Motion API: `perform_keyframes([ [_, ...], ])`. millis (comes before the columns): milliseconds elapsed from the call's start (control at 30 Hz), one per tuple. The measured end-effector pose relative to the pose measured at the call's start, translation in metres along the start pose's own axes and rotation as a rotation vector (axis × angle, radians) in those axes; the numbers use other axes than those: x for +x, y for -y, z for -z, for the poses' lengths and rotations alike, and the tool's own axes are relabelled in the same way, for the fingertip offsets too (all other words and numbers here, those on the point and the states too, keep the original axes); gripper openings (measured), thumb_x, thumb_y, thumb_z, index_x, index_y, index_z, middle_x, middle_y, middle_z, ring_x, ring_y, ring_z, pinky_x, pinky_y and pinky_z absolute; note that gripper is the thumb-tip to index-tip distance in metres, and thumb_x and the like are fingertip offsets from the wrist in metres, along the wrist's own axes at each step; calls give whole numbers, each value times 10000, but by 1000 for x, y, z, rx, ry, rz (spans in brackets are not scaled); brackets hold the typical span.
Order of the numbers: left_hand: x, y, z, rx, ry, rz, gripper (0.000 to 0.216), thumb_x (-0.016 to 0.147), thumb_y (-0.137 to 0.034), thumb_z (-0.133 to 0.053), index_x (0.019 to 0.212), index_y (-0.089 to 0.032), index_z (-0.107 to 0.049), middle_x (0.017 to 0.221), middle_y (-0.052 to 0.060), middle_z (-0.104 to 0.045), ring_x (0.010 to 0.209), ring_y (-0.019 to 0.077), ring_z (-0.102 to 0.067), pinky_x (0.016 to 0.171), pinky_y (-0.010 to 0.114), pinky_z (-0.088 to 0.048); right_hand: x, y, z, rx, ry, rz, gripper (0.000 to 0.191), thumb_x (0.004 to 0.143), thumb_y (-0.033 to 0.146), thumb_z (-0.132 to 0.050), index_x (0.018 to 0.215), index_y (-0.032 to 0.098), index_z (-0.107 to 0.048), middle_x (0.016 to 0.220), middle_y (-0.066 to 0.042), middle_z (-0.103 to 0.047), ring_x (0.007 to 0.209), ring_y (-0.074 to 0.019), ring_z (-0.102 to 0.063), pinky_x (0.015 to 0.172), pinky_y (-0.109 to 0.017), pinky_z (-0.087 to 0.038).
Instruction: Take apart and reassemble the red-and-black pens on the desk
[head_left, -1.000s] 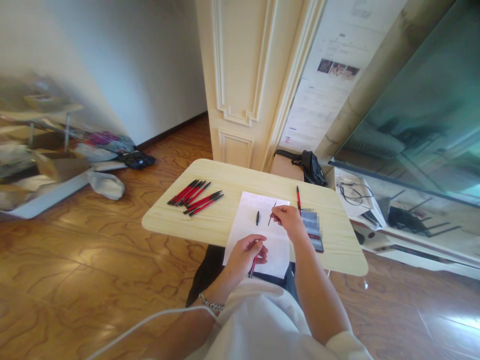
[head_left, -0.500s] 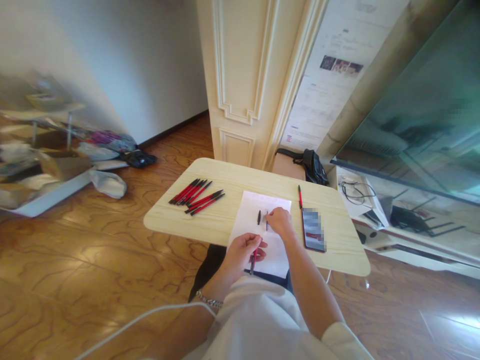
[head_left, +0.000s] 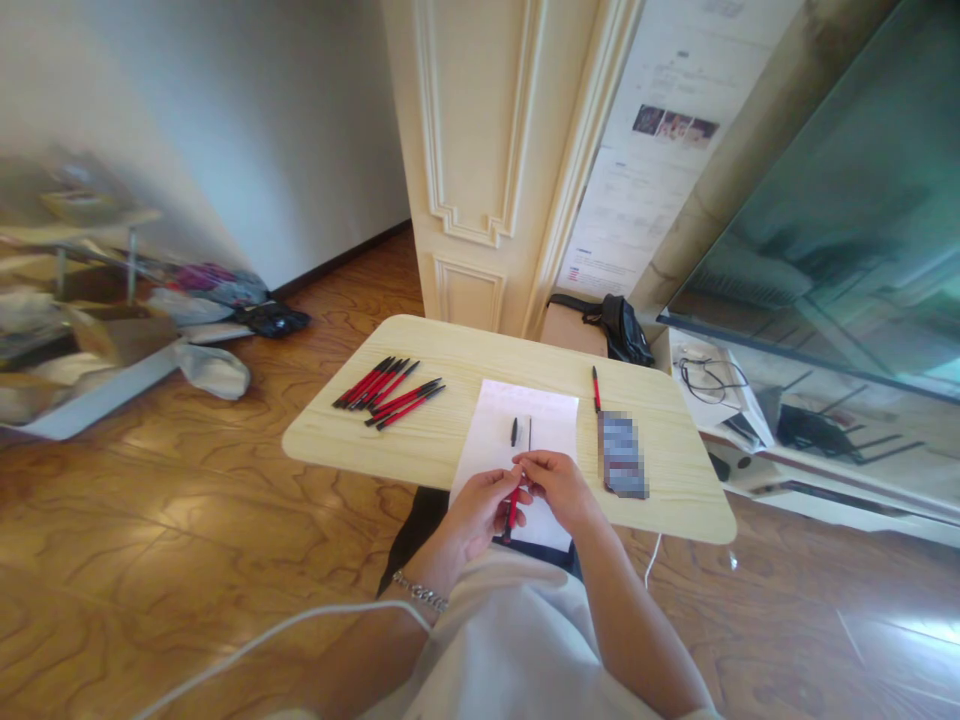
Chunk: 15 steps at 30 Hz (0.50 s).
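My left hand (head_left: 484, 505) is closed around a red pen barrel (head_left: 513, 508), its dark end pointing down toward my lap. My right hand (head_left: 556, 485) pinches at the barrel's upper end, fingertips meeting those of the left. Whatever the right fingertips hold is too small to make out. Just beyond both hands, a black pen tip piece (head_left: 514, 432) and a thin dark pen refill (head_left: 530, 433) lie side by side on a sheet of white paper (head_left: 480, 440).
Several red and black pens (head_left: 390, 390) lie grouped on the left of the pale wooden table (head_left: 322, 430). At right are a phone (head_left: 622, 455) and a single red pen (head_left: 596, 390). A white cable (head_left: 300, 612) crosses my left arm.
My right hand has drawn back from the small parts on the paper to the upper end of the barrel in my left hand. The refill and black tip piece stay on the paper.
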<state>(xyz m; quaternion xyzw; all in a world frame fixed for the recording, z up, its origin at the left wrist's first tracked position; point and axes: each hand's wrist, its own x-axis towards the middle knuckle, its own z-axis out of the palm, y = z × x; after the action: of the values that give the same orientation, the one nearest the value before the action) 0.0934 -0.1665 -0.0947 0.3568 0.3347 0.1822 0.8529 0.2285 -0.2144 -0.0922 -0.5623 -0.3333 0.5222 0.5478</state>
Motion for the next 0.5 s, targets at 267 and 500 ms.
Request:
perform_keyframes([
  [267, -8, -8, -8, -14, -7, 54, 403, 727, -513, -658, 770, -118, -588, 732, 53, -649, 417, 64, -554, 341, 146, -311, -3, 2, 1, 203, 74, -78, 299, 682, 356, -700, 871, 126, -684, 624, -29, -612, 509, -105, -503, 528, -252, -408],
  [500, -10, -4, -6, 100, -3, 10, 435, 673, -530, -693, 773, -122, -581, 691, 46, -643, 421, 93, -561, 363, 176, -325, -2, 2, 9, 178, 39, -89, 254, 651, 257, -722, 858, 115, -689, 677, -43, -642, 568, -109, -547, 544, -235, -405],
])
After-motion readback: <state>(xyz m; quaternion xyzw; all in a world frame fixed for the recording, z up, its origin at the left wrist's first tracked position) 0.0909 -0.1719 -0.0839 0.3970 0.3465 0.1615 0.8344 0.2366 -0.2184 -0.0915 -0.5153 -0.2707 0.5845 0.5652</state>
